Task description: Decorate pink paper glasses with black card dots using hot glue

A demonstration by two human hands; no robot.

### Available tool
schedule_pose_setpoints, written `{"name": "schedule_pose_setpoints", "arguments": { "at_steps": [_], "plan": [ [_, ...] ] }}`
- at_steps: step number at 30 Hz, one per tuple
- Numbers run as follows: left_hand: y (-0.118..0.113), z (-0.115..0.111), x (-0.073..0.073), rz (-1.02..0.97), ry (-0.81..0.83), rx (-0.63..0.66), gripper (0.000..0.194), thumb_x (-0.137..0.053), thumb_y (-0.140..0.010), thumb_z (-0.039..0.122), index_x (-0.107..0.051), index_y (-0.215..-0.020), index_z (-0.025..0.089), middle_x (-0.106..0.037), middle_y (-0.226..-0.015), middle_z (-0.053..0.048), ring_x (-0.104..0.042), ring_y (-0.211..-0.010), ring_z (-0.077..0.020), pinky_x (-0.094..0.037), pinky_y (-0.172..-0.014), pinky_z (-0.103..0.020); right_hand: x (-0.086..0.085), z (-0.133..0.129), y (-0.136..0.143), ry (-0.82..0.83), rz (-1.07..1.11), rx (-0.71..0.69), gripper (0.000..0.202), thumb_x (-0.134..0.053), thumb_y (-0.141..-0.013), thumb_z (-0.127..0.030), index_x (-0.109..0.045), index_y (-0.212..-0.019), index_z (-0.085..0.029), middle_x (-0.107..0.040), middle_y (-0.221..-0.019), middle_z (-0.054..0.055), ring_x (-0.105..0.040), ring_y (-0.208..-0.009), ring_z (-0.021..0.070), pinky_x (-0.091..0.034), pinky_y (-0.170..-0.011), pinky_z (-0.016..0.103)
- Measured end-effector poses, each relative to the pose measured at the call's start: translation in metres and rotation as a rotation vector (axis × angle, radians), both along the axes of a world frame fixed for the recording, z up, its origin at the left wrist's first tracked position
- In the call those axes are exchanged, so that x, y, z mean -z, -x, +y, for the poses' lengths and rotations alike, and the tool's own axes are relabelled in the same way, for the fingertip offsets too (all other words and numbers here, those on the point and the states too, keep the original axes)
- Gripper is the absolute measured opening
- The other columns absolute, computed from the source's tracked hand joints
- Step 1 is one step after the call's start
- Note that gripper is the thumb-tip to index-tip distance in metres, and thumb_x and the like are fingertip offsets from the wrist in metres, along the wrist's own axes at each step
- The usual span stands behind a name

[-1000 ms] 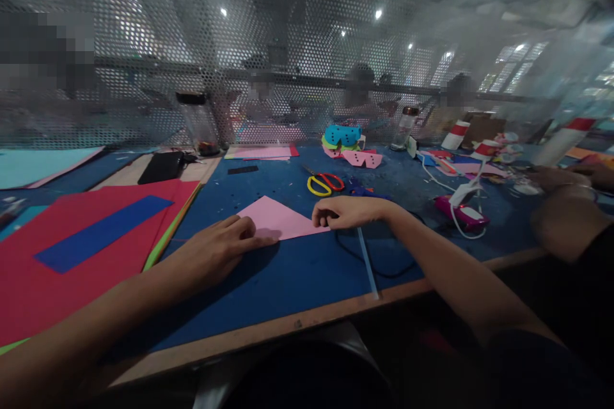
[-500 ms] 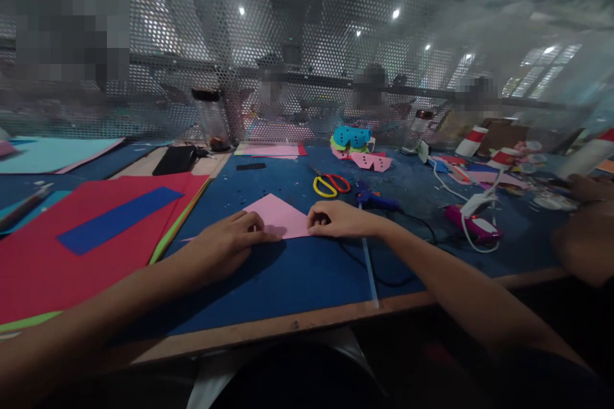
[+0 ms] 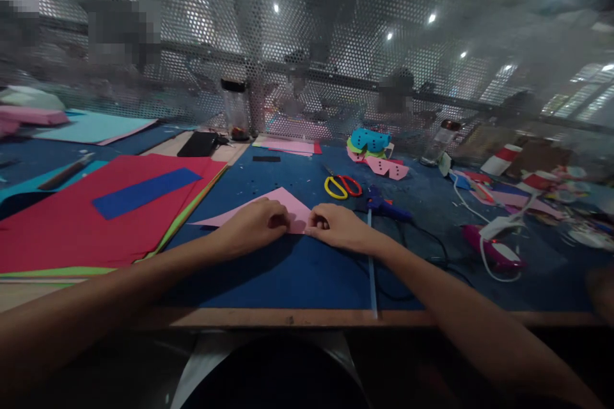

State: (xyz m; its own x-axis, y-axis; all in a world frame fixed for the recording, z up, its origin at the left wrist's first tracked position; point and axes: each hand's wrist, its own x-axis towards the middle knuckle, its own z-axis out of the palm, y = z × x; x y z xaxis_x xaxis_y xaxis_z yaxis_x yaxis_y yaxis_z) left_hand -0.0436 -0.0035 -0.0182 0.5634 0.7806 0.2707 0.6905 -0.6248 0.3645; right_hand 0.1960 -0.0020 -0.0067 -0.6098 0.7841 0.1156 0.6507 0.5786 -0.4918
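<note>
A pink paper [image 3: 283, 199] lies on the blue table mat [image 3: 297, 287], its upper corner pointing away and a long thin point reaching out to the left. My left hand [image 3: 254, 225] is closed on its near edge, fingers curled. Close to its right, my right hand [image 3: 336, 225] pinches the paper's right corner. Just beyond my right hand are scissors [image 3: 343, 186] with one yellow and one red handle. A blue glue gun [image 3: 388, 204] lies to the right, a clear glue stick [image 3: 371, 268] extending from it towards the table edge.
Red sheets [image 3: 62, 217] with a blue strip [image 3: 146, 193] lie left. Cut-paper masks [image 3: 369, 144], a jar [image 3: 236, 112] and a black phone [image 3: 197, 144] stand or lie farther back. A magenta glue gun [image 3: 494, 248] with white cable is right. Part of another person's hand shows at the right edge.
The view has turned left. My left hand has slid right along the paper, nearer my right hand, and the paper's left point shows more. My right hand stays at the right corner.
</note>
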Motion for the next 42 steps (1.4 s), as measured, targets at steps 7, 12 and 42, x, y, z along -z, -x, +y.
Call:
{"name": "schedule_pose_setpoints", "arguments": {
  "at_steps": [7, 12, 42],
  "plan": [
    [0.011, -0.005, 0.001, -0.016, -0.037, -0.069, 0.012, -0.058, -0.083, 0.024, -0.069, -0.081, 0.019, -0.067, -0.075, -0.003, -0.058, -0.074, -0.0184, -0.04, -0.07, -0.029, 0.0, 0.0, -0.001, -0.033, -0.035, -0.017, 0.012, -0.064, -0.089, -0.029, -0.066, -0.088, -0.017, -0.065, -0.086, 0.002, -0.055, -0.076, 0.0131, -0.035, -0.067, 0.025],
    [0.017, -0.008, 0.002, 0.055, -0.106, -0.099, 0.013, -0.059, -0.085, 0.027, -0.065, -0.077, 0.019, -0.065, -0.072, -0.003, -0.056, -0.072, -0.0196, -0.038, -0.069, -0.03, 0.002, 0.001, -0.001, -0.039, -0.043, -0.026, 0.012, -0.064, -0.09, -0.03, -0.066, -0.088, -0.017, -0.066, -0.087, 0.002, -0.055, -0.077, 0.0131, -0.035, -0.067, 0.025],
    [0.036, 0.0, -0.004, 0.031, 0.03, -0.14, 0.015, -0.057, -0.078, 0.027, -0.069, -0.084, 0.021, -0.068, -0.095, -0.006, -0.058, -0.095, -0.0245, -0.043, -0.085, -0.035, 0.003, 0.003, -0.003, -0.034, -0.025, -0.039, 0.009, -0.064, -0.089, -0.027, -0.065, -0.088, -0.018, -0.066, -0.085, 0.001, -0.055, -0.075, 0.013, -0.035, -0.066, 0.025]
  ]
}}
